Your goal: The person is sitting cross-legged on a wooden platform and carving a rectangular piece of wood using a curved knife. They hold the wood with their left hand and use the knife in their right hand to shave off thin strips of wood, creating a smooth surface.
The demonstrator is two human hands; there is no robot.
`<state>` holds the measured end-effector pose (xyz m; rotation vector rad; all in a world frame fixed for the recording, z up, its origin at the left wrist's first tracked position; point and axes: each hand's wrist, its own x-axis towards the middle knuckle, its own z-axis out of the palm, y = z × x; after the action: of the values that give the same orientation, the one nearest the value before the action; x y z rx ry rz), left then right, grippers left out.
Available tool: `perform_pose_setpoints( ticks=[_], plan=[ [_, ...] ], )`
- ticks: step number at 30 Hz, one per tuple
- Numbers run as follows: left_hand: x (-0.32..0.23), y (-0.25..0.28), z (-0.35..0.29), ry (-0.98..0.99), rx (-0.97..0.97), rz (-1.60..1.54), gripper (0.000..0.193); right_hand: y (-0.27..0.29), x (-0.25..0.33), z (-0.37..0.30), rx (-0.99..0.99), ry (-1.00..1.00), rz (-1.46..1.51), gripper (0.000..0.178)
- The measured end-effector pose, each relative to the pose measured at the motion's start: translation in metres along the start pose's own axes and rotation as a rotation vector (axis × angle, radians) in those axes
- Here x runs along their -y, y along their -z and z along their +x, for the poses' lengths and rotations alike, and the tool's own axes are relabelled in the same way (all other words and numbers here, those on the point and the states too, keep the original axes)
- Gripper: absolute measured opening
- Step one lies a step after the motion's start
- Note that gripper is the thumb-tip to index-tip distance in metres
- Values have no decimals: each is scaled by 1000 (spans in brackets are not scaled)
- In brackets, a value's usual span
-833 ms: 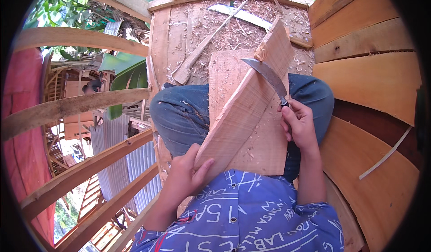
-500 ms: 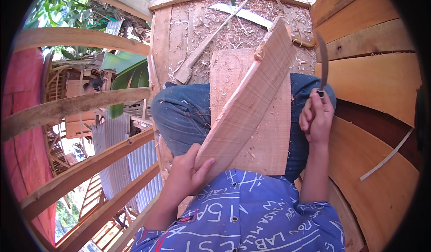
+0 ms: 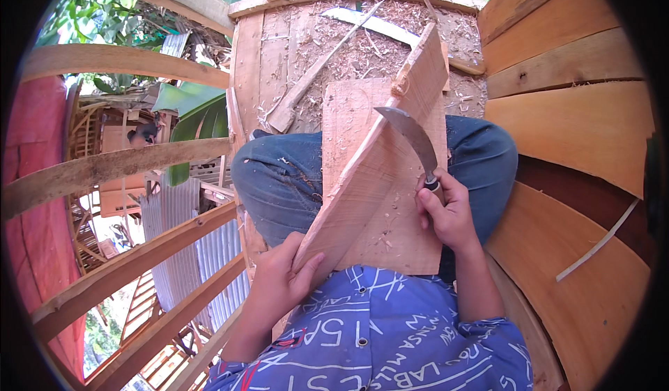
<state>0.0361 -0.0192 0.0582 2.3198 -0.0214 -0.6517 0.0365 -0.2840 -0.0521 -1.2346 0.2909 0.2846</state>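
Note:
A long pale wooden plank (image 3: 376, 161) stands on edge, slanting from my lap up to the far right. My left hand (image 3: 282, 283) grips its near lower end. My right hand (image 3: 446, 213) holds a curved metal knife (image 3: 411, 136) by the handle, blade pressed against the plank's upper face. Under the plank, a flat square board (image 3: 390, 231) lies across my knees in blue jeans (image 3: 279, 178).
A platform (image 3: 306, 49) strewn with wood shavings lies ahead, with a long-handled tool (image 3: 313, 77) and a wooden strip (image 3: 376, 25) on it. Curved wooden hull planks (image 3: 578, 133) rise on the right. Wooden beams (image 3: 132, 161) cross the left, with corrugated roofs (image 3: 209, 251) below.
My right hand swung the knife out to the right, off the plank, then brought it back down onto the plank's face. My left hand and the plank stayed put.

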Motion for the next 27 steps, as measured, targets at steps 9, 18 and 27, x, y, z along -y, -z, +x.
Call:
perform_pose_setpoints(
  ticks=[9, 18, 27],
  plan=[
    [11, 7, -3, -122, -152, 192, 18, -10, 11, 0, 19, 239, -631, 13],
    [16, 5, -4, -109, -173, 135, 15, -25, 13, -1, -29, 210, -674, 31],
    [17, 5, -6, -107, -130, 125, 13, -52, 5, 25, -103, 373, -971, 48]
  ],
)
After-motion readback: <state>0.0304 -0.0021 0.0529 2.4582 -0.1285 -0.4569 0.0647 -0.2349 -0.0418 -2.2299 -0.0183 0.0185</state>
